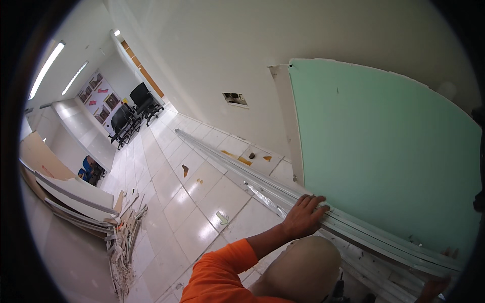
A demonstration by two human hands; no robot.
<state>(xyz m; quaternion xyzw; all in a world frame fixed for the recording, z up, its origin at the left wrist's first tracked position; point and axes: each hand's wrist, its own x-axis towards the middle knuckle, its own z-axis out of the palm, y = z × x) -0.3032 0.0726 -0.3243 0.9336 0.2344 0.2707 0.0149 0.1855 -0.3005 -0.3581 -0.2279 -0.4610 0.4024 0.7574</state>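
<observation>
A bundle of long, pale metal profiles (364, 230) runs from the floor ahead of me down to the lower right, along the foot of the wall. My left hand (305, 216) lies over it beside my bent knee, its fingers curled round the far edge. At the lower right rim my right hand (435, 288) is closed about the same bundle; fingertips show dimly on the far side, and the rest is dark and partly cut off. Just behind the profiles stands a large light-green plasterboard sheet (384, 146) against the wall.
Broken board scraps (126, 247) lie heaped on the left, below leaning panels (76, 192). A shiny strip (262, 198) lies beside the bundle on the tiled floor (172, 217). The wall has a small cut-out (235, 99). Office chairs (144, 101) stand far back.
</observation>
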